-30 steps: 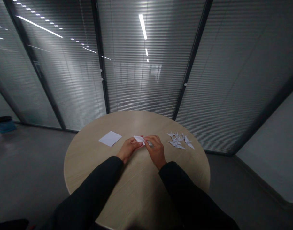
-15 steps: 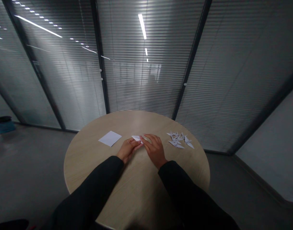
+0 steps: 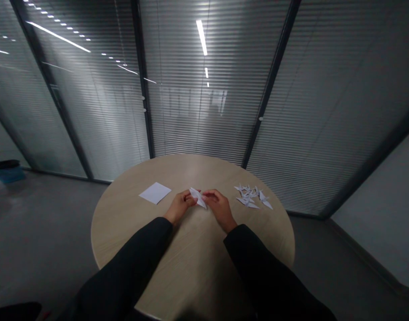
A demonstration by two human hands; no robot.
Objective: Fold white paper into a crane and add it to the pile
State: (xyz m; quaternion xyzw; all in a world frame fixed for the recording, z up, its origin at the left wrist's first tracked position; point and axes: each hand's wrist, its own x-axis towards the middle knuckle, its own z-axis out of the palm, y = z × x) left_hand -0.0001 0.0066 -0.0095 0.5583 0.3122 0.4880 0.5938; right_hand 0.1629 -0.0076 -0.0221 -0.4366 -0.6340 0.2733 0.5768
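Observation:
Over the middle of the table, a white folded paper crane (image 3: 199, 198) is held between my two hands, its wings spread out. My left hand (image 3: 180, 206) pinches its left side between thumb and fingers. From the other side, the thumb and fingers of my right hand (image 3: 220, 207) close on the crane's right part; the fingertips hide some of it. To the left lies a stack or sheet of white square paper (image 3: 155, 193). Several finished-looking white paper cranes (image 3: 247, 196) sit in a cluster to the right of my right hand.
The round wooden table (image 3: 124, 232) stands close to a glass wall with blinds (image 3: 204, 125). On the floor at the far left is a blue bin (image 3: 8, 172) with a dark rim.
The folded paper has turned and opened, now showing spread wings. My right hand has shifted from lying over it to pinching its right side. The view has moved slightly.

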